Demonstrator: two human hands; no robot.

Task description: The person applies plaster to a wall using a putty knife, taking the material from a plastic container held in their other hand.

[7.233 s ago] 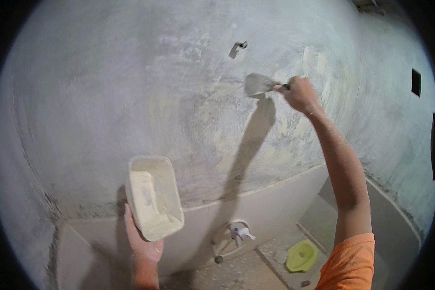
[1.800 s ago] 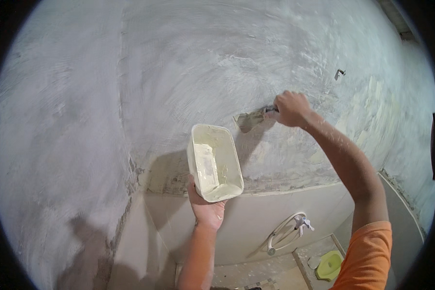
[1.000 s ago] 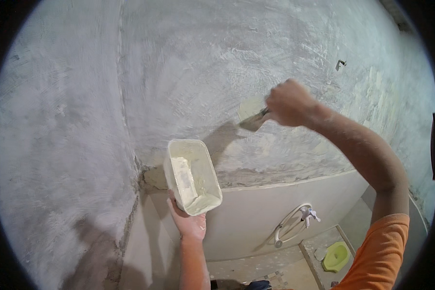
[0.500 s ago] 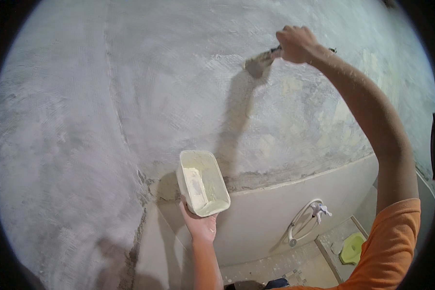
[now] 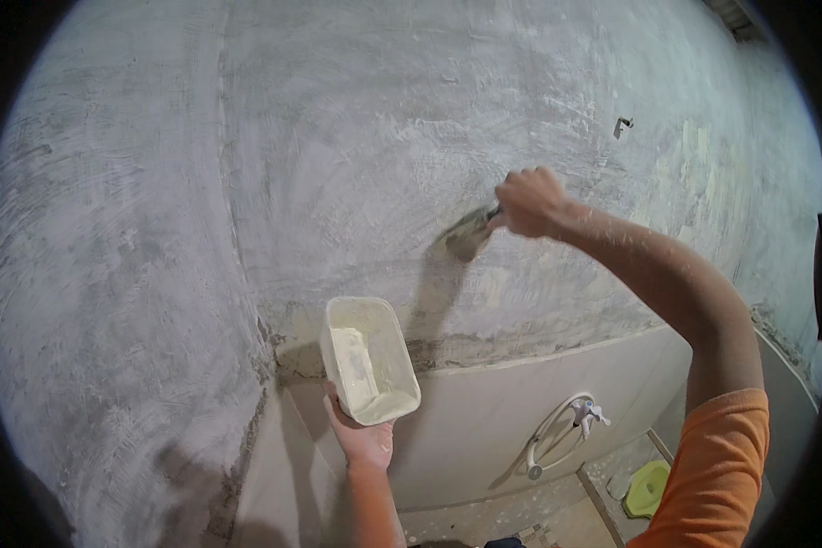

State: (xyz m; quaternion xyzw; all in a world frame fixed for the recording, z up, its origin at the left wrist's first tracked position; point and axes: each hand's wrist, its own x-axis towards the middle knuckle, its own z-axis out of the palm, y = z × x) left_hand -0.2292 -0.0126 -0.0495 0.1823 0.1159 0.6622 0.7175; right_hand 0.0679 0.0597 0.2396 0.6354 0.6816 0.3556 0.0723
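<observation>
My left hand (image 5: 363,437) holds a cream plastic tub (image 5: 388,361) from beneath, tilted toward me; pale paste coats its inside. My right hand (image 5: 530,203) grips the dark handle of a wide putty knife (image 5: 467,237), its blade at the rough grey plastered wall (image 5: 356,183) above and right of the tub. The blade is slightly blurred, and my fingers partly hide the handle. Light yellowish patches of filler mark the wall toward the right.
A small metal fitting (image 5: 623,125) juts from the wall. Below is a pale tiled wall band (image 5: 484,411) with a white tap (image 5: 584,411) and looped hose. A green squat toilet (image 5: 648,489) sits low at right. A side wall (image 5: 110,274) meets the main wall at left.
My right hand and putty knife have moved down and slightly left from higher on the wall. The tub appears slightly lower and further left in the view.
</observation>
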